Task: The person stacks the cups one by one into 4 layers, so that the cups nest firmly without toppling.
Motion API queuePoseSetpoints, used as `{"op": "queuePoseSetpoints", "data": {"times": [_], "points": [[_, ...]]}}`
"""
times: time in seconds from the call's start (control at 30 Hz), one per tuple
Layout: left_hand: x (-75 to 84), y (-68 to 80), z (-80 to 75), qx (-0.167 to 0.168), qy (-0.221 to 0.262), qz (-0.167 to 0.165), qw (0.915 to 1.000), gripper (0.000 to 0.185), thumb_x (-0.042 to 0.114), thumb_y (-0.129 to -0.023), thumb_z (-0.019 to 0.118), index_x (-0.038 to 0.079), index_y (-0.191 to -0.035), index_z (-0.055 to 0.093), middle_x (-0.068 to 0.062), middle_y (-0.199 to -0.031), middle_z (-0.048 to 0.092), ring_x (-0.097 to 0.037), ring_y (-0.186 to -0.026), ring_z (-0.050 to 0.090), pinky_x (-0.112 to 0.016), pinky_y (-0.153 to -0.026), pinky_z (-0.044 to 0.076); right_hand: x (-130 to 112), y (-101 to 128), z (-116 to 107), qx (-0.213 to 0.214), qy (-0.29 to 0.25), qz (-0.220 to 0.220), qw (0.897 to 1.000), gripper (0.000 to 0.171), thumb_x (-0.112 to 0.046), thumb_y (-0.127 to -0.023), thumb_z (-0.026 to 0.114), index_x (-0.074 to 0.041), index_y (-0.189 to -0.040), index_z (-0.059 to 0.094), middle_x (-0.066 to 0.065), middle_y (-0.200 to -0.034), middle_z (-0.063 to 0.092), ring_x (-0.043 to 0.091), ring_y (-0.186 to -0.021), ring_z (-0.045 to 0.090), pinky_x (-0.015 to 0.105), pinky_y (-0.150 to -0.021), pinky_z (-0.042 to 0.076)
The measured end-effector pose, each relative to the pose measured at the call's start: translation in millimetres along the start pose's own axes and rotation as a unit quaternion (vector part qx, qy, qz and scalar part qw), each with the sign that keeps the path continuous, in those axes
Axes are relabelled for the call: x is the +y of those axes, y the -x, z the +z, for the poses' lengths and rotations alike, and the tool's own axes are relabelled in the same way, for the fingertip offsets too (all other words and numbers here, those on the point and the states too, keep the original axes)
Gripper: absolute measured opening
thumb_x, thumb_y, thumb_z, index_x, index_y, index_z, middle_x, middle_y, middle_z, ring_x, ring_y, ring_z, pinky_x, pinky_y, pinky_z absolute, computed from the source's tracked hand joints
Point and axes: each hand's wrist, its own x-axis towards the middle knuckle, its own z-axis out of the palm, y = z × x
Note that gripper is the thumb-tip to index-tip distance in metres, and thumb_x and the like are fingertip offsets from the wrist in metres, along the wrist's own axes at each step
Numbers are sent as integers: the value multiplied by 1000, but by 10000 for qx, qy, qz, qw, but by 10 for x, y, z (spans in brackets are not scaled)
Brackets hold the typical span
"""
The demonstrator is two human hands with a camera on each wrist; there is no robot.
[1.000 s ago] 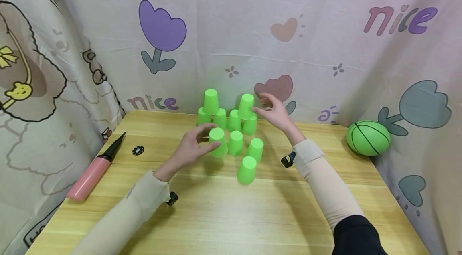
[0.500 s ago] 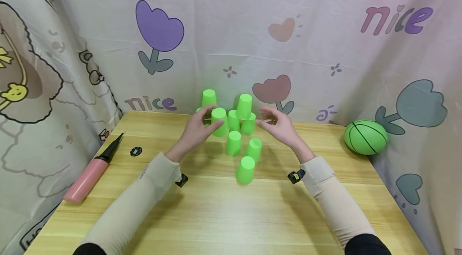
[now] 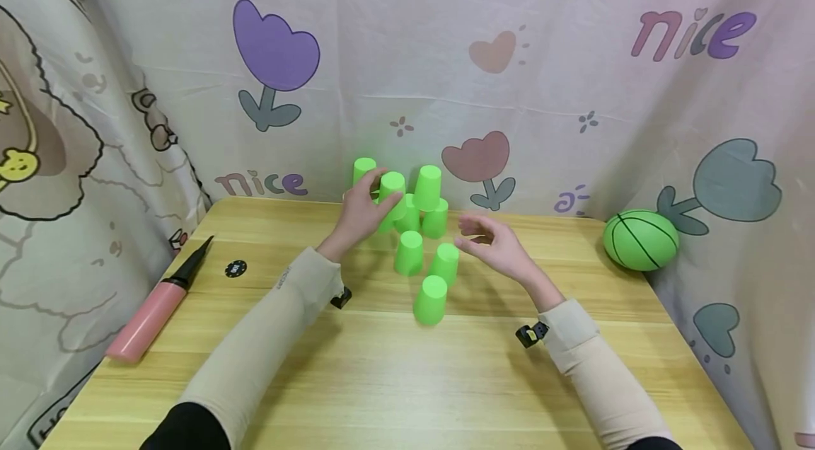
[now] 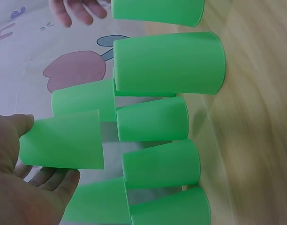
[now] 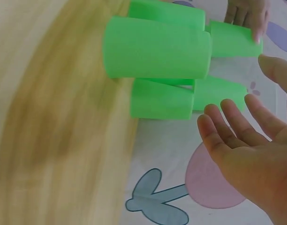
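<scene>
My left hand [image 3: 361, 213] grips an upside-down green plastic cup [image 3: 392, 188] between thumb and fingers, raised among the back cups. In the left wrist view, the held cup [image 4: 64, 140] is level with the upper cups, over the gap between two small stacks. The left stack's top cup [image 3: 363, 170] is partly behind my fingers; its base is mostly hidden. To the right, another top cup [image 3: 429, 187] sits on two lower ones, including a base cup [image 3: 436, 218]. My right hand [image 3: 496, 246] is held in the air beside the cups, fingers loosely bent, holding nothing.
Three more upturned cups stand in front: one behind [image 3: 409, 253], one at the right [image 3: 444, 264], one nearest [image 3: 430, 301]. A pink pump [image 3: 148, 321] and a black chip [image 3: 235, 269] lie at the left. A green ball [image 3: 640, 240] rests at the table's right edge, by a printed curtain.
My left hand has carried the cup from the front row back and up to the stacks. My right hand has drawn away from the right stack, toward me.
</scene>
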Motion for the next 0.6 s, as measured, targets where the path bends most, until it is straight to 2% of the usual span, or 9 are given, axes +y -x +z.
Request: {"op": "queuePoseSetpoints", "data": {"times": [0.17,0.3,0.47,0.6], "points": [[-7,-97,73,134,-147,-17,9998,54,22,-98,77,1,-144,57,-19,-129,70,-33,-122,66,-46,-107,58,56,83,33,-123,55,94,9999,56,-25,-99,75,-5,-148,57,18,-141,66,39,-129,64,50,-109,55],[-27,-170,124,279,-172,-37,9995,54,21,-98,77,-1,-143,57,-19,-129,70,-33,-122,66,-47,-106,57,118,121,68,-142,-30,102,9998,56,-22,-98,75,-4,-148,56,20,-141,65,40,-129,63,54,-109,55],[-61,-256,193,447,-242,-174,9986,52,19,-97,77,0,-142,58,-19,-130,70,-33,-121,66,-47,-105,57,207,149,121,-155,-212,124,9996,57,-16,-97,77,-1,-148,55,27,-140,64,46,-129,62,56,-110,54],[-66,-305,239,442,-396,-321,9977,54,19,-97,76,0,-144,57,-19,-137,68,-34,-126,64,-47,-111,53,268,162,159,-148,-288,153,9994,57,-15,-97,77,-1,-148,55,27,-139,64,49,-129,61,56,-110,54]]}}
